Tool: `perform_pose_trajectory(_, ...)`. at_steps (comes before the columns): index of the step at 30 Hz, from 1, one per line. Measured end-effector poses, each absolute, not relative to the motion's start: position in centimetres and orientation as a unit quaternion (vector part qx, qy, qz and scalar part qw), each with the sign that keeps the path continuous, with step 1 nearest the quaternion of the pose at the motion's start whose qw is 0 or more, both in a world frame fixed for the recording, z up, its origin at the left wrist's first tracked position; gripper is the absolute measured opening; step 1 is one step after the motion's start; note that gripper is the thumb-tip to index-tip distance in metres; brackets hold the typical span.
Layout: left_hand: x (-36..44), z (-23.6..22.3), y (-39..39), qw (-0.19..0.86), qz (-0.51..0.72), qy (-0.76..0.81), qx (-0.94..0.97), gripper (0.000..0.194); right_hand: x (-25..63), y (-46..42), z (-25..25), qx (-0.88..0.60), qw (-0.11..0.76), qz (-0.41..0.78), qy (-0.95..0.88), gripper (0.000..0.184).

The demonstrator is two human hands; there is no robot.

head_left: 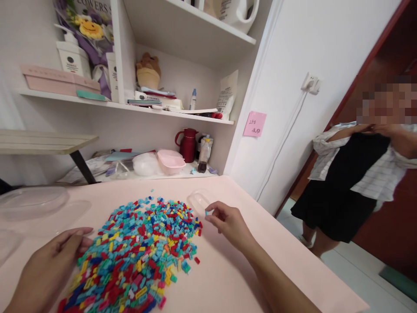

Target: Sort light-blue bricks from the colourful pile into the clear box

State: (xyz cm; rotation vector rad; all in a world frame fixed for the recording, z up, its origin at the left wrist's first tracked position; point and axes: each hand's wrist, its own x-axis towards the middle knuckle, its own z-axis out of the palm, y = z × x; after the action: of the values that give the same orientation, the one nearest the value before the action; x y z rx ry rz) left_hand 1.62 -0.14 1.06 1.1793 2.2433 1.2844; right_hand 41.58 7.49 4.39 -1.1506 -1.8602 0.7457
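Observation:
A wide pile of small toy building bricks (140, 243) in blue, red, yellow, green and other colours lies on the pink tabletop. Between the thumb and forefinger of my right hand (226, 221) is a small light-blue brick (206, 213), held up off the table to the right of the pile. A clear plastic container (197, 196) is just beyond those fingertips, partly behind them. My left hand (60, 256) rests at the pile's left edge, fingers loosely stretched and its fingertips by the bricks; I see nothing held in it.
Clear plastic tubs (35, 202) stand at the table's left. Behind the table are a pink bowl (171, 161), a red jug (188, 145) and a bottle (204, 154), below white shelves (176, 114). A person (355, 174) stands to the right, past the table edge.

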Motion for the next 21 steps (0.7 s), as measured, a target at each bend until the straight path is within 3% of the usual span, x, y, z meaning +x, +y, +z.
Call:
perform_pose_trajectory(6,1.8,1.2,-0.2,0.141,0.436,0.787,0.414,0.039,42.0,8.2,3.8,-0.491,0.475,0.298,-0.667,0.030)
perform_pose_trajectory(21,0.4,-0.5,0.4,0.141,0.424,0.791,0.417,0.038,42.7,9.4,3.1,-0.538,0.481,0.291,-0.628,0.039)
